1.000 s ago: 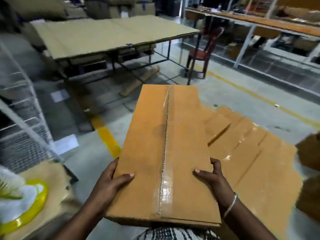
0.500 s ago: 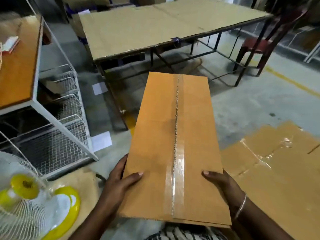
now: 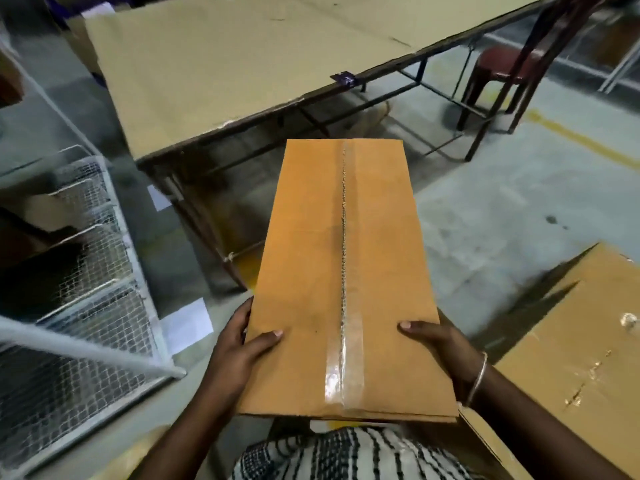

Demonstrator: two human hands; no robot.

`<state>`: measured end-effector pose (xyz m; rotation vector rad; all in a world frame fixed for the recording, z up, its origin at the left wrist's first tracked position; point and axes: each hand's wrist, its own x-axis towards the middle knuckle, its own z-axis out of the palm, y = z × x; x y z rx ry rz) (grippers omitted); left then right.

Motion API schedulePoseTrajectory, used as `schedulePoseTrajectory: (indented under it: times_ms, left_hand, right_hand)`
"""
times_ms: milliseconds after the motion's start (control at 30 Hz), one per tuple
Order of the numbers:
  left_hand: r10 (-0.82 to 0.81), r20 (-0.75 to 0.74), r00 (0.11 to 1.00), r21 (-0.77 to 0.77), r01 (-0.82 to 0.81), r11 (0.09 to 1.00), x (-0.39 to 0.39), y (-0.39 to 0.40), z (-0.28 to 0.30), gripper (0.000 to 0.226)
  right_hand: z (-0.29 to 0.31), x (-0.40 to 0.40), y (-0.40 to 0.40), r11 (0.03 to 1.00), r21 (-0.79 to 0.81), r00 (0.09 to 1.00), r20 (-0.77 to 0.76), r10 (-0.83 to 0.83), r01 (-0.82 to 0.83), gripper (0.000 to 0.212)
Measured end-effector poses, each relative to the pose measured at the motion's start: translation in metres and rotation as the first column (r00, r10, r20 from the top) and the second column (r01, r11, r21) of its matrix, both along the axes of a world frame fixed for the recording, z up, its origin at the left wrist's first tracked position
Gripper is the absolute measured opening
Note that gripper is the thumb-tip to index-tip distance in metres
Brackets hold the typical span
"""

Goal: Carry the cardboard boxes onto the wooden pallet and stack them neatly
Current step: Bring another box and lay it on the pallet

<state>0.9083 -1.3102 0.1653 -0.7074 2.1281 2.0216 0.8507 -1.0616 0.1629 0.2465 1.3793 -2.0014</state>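
Note:
I hold a long brown cardboard box (image 3: 332,265) level in front of my chest, its taped seam running away from me. My left hand (image 3: 239,351) grips its near left edge, thumb on top. My right hand (image 3: 440,348), with a silver bangle at the wrist, grips the near right edge the same way. More taped cardboard boxes (image 3: 575,344) lie low at my right. No wooden pallet is in view.
A large metal-framed table topped with cardboard sheet (image 3: 242,60) stands ahead. A white wire-mesh rack (image 3: 86,306) is close on my left. A dark red chair (image 3: 502,71) stands at the back right on grey concrete floor (image 3: 512,202) with a yellow line.
My view has swung left and closer to the table while I carry the box. The boxes at right slid toward the frame edge; the yellow fan at lower left has left the view.

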Motion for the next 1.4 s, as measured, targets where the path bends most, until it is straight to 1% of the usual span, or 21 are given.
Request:
schedulePoseTrajectory:
  times_ms: [33, 67, 100, 133, 200, 267, 400, 467, 533, 600, 667, 800, 933, 1133, 1233, 1333, 1400]
  left_hand:
    - [-0.027, -0.013, 1.000, 0.013, 0.027, 1.000, -0.024, -0.009, -0.005, 0.050]
    - [-0.051, -0.019, 0.999, 0.028, 0.051, 0.998, -0.045, -0.015, -0.005, 0.049]
    - [-0.071, -0.023, 0.997, 0.054, 0.072, 0.996, -0.070, -0.023, -0.007, 0.049]
    - [-0.094, -0.030, 0.995, 0.066, 0.096, 0.993, -0.094, -0.029, -0.006, 0.049]
    - [-0.159, -0.048, 0.986, 0.066, 0.162, 0.985, -0.141, -0.038, -0.007, 0.053]
    - [-0.224, -0.062, 0.973, 0.062, 0.228, 0.972, -0.184, -0.038, -0.005, 0.058]
    - [-0.374, -0.081, 0.924, 0.022, 0.377, 0.926, -0.273, -0.021, -0.003, 0.064]
    - [-0.453, -0.082, 0.887, 0.033, 0.457, 0.889, -0.318, -0.001, -0.007, 0.065]
    - [-0.523, -0.076, 0.849, 0.034, 0.527, 0.849, -0.361, 0.025, -0.016, 0.067]
    - [-0.566, -0.065, 0.822, 0.035, 0.569, 0.822, -0.399, 0.053, -0.024, 0.062]
    - [-0.590, -0.042, 0.806, 0.037, 0.592, 0.805, -0.439, 0.088, -0.034, 0.055]
    - [-0.608, -0.004, 0.794, 0.031, 0.608, 0.794, -0.515, 0.160, -0.037, 0.052]
    - [-0.664, -0.021, 0.748, 0.016, 0.664, 0.748, -0.589, 0.232, -0.029, 0.052]
    - [-0.731, -0.032, 0.682, 0.038, 0.732, 0.681, -0.674, 0.330, -0.020, 0.053]
    - [-0.760, -0.028, 0.650, 0.059, 0.760, 0.648, -0.722, 0.380, -0.021, 0.051]
    - [-0.795, -0.061, 0.603, 0.079, 0.797, 0.599, -0.782, 0.437, -0.027, 0.049]
    - [-0.804, -0.070, 0.591, 0.077, 0.807, 0.586, -0.823, 0.476, -0.033, 0.048]
  right_hand:
    - [-0.018, -0.020, 0.028, 0.986, 0.046, 0.984, 0.069, -0.162, 0.159, 0.086]
    - [-0.012, -0.031, 0.025, 0.973, 0.133, 0.980, 0.036, -0.196, 0.189, 0.080]
    - [-0.018, -0.044, 0.029, 0.954, 0.192, 0.970, 0.041, -0.241, 0.229, 0.074]
    - [-0.014, -0.060, 0.023, 0.952, 0.192, 0.970, 0.007, -0.244, 0.238, 0.070]
    - [-0.009, -0.089, 0.009, 0.947, 0.133, 0.956, -0.038, -0.290, 0.292, 0.065]
    - [-0.007, -0.110, 0.014, 0.916, 0.114, 0.922, -0.081, -0.378, 0.386, 0.062]
    - [-0.008, -0.151, 0.024, 0.839, 0.124, 0.848, -0.082, -0.524, 0.530, 0.065]
    - [-0.014, -0.172, 0.038, 0.784, 0.096, 0.790, -0.061, -0.610, 0.613, 0.061]
    - [-0.022, -0.194, 0.058, 0.745, 0.076, 0.749, -0.036, -0.662, 0.663, 0.056]
    - [-0.029, -0.217, 0.079, 0.714, 0.070, 0.717, -0.023, -0.697, 0.696, 0.055]
    - [-0.033, -0.248, 0.110, 0.680, 0.071, 0.682, -0.002, -0.732, 0.730, 0.055]
    - [-0.028, -0.311, 0.176, 0.640, 0.109, 0.645, -0.014, -0.764, 0.761, 0.055]
    - [-0.016, -0.368, 0.241, 0.598, 0.121, 0.606, -0.039, -0.795, 0.792, 0.056]
    - [-0.007, -0.432, 0.325, 0.511, 0.138, 0.524, -0.075, -0.849, 0.848, 0.057]
    - [-0.007, -0.468, 0.364, 0.469, 0.145, 0.484, -0.086, -0.871, 0.871, 0.055]
    - [-0.015, -0.514, 0.408, 0.426, 0.151, 0.442, -0.097, -0.892, 0.892, 0.056]
    - [-0.018, -0.545, 0.436, 0.380, 0.147, 0.396, -0.096, -0.913, 0.913, 0.059]
